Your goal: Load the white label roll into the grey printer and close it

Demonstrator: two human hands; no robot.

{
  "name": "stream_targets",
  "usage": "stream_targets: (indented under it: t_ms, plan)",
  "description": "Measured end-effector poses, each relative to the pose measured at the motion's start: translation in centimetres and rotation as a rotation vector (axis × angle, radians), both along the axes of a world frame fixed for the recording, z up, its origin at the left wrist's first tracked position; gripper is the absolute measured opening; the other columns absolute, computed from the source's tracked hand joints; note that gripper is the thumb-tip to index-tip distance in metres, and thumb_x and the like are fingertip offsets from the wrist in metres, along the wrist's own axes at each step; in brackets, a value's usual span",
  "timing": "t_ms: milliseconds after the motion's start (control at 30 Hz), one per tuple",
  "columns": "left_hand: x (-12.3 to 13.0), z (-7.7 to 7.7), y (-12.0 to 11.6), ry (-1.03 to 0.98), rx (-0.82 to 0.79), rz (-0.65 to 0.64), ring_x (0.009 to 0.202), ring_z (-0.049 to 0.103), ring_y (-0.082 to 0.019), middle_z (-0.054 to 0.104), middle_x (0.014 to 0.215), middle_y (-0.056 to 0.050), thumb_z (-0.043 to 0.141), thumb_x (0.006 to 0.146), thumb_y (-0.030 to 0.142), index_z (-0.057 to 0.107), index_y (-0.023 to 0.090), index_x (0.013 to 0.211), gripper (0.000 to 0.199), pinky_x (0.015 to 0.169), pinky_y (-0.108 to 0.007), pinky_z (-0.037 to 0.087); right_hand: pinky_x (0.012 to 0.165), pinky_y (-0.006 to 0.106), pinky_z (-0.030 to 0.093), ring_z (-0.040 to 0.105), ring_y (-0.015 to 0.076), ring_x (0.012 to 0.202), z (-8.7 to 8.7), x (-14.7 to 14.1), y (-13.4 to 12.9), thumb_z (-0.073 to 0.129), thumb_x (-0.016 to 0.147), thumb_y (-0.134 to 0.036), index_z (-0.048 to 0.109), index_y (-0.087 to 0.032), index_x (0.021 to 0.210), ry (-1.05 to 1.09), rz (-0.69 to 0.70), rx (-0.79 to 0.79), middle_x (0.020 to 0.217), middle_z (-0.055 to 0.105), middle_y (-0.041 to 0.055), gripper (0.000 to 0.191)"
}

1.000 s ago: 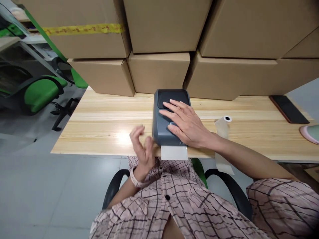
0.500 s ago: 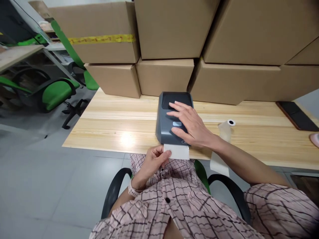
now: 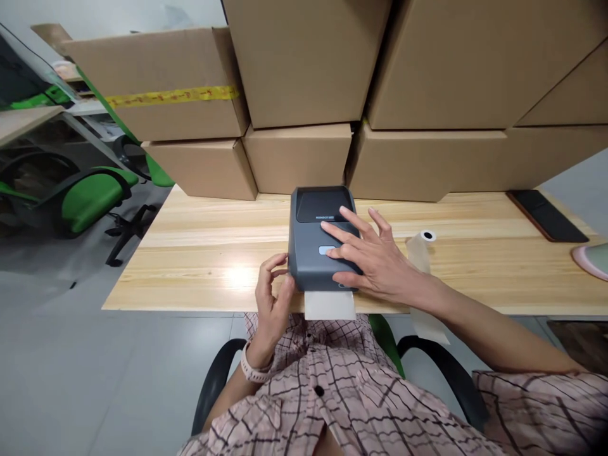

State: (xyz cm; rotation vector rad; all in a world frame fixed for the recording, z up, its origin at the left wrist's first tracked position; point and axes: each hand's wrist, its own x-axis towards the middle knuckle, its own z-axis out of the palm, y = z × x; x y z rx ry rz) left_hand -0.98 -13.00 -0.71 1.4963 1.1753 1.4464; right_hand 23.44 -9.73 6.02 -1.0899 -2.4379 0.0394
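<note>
A dark grey label printer (image 3: 308,269) sits near the front edge of the wooden table, with a blank white paper strip (image 3: 329,306) sticking out of its front slot. Fingers spread, my right hand (image 3: 380,259) lies over the printer's right side, one fingertip at the light button (image 3: 325,250). At the printer's left side is my left hand (image 3: 273,297), its fingers curved and apart, the fingertips at or touching the casing. Nothing shows between those fingers.
A small paper roll (image 3: 427,236) trails a strip over the table edge. Cardboard boxes (image 3: 304,158) are stacked along the back. A phone (image 3: 546,215) and a pink-rimmed round object (image 3: 589,263) are at the right. Green chairs (image 3: 95,202) stand on the left.
My left hand has let go of the paper strip and moved left and up to the printer's side. My right hand has shifted, a fingertip now at the button. The view has tilted slightly.
</note>
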Motion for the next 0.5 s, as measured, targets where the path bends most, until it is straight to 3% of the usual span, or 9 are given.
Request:
stream_targets:
  t_ms: [100, 233, 333, 400, 500]
  plan:
    - [1.0, -0.4, -0.1, 0.004, -0.019, -0.09, 0.144, 0.049, -0.029, 0.047, 0.159, -0.01, 0.058, 0.101, 0.044, 0.047, 0.031, 0.152, 0.054, 0.119, -0.047, 0.044, 0.127, 0.068, 0.015, 0.024, 0.0314, 0.161, 0.0, -0.1, 0.0, 0.048, 0.101, -0.066, 0.067, -0.031, 0.126, -0.009, 0.0, -0.026, 0.163, 0.048, 0.0035, 0.046]
    - [0.9, -1.1, -0.8, 0.004, -0.086, -0.13, 0.155, 0.037, -0.032, 0.032, 0.171, -0.009, 0.062, 0.098, 0.045, 0.034, 0.034, 0.161, 0.07, 0.126, -0.049, 0.036, 0.127, 0.07, 0.015, 0.019, 0.034, 0.162, -1.0, 0.8, -1.3, 0.051, 0.097, -0.071, 0.056, -0.033, 0.142, 0.045, -0.06, -0.051, 0.172, 0.031, 0.0077, 0.06]
    - [0.5, -1.4, -0.7, 0.029, -0.098, -0.163, 0.158, 0.032, -0.032, 0.026, 0.174, -0.008, 0.06, 0.099, 0.047, 0.031, 0.035, 0.163, 0.071, 0.13, -0.053, 0.03, 0.125, 0.072, 0.021, 0.017, 0.0358, 0.162, -2.0, 1.9, -2.8, 0.048, 0.099, -0.068, 0.033, -0.035, 0.16, 0.168, -0.182, -0.161, 0.175, 0.019, 0.0103, 0.071]
    - [0.4, -1.4, -0.3, 0.054, -0.07, -0.181, 0.161, 0.024, -0.032, 0.023, 0.175, -0.007, 0.055, 0.102, 0.048, 0.029, 0.035, 0.164, 0.068, 0.133, -0.054, 0.023, 0.124, 0.071, 0.029, 0.02, 0.035, 0.162, -2.5, 2.5, -3.8, 0.042, 0.103, -0.063, 0.019, -0.038, 0.166, 0.23, -0.239, -0.288, 0.175, 0.022, 0.0094, 0.071]
    - [0.6, -1.5, 0.4, 0.107, 0.025, -0.149, 0.163, 0.018, -0.03, 0.023, 0.175, -0.005, 0.043, 0.106, 0.05, 0.028, 0.034, 0.165, 0.063, 0.134, -0.055, 0.015, 0.122, 0.068, 0.036, 0.021, 0.0347, 0.161, -2.8, 2.9, -4.8, 0.04, 0.104, -0.06, 0.009, -0.044, 0.167, 0.265, -0.234, -0.43, 0.175, 0.021, 0.0062, 0.072]
